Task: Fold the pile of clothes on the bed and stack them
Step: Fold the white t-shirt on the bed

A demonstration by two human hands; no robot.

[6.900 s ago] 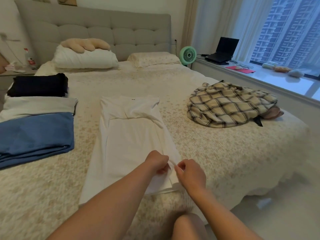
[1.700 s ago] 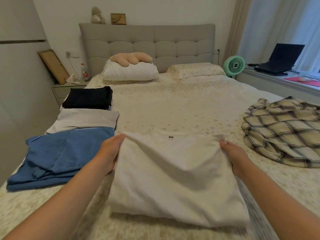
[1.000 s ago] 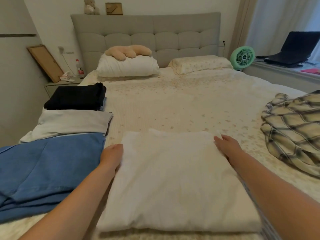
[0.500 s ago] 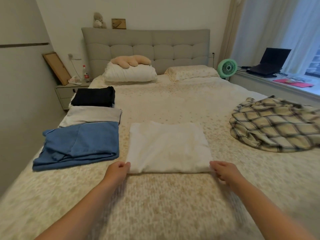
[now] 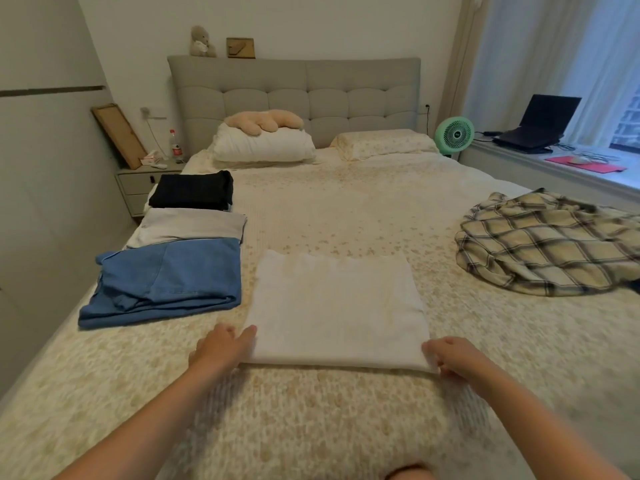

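Observation:
A white shirt point(image 5: 337, 310), folded into a flat rectangle, lies on the bed point(image 5: 346, 206) in front of me. My left hand point(image 5: 221, 344) holds its near left corner, thumb on top of the cloth. My right hand point(image 5: 450, 355) curls its fingers round the near right corner. To the left lie a folded blue garment point(image 5: 169, 282), a folded pale grey one point(image 5: 190, 225) and a folded black one point(image 5: 194, 190) in a row toward the headboard. A crumpled plaid shirt point(image 5: 550, 244) lies unfolded at the right.
Two pillows point(image 5: 263, 147) rest against the grey headboard. A nightstand point(image 5: 138, 183) stands at the left of the bed. A green fan point(image 5: 454, 134) and a laptop point(image 5: 540, 123) sit on the window ledge at the right.
The long white shirt was folded in half into a rectangle. My hands slid from its far corners back to its near corners, and my view pulled back from the bed.

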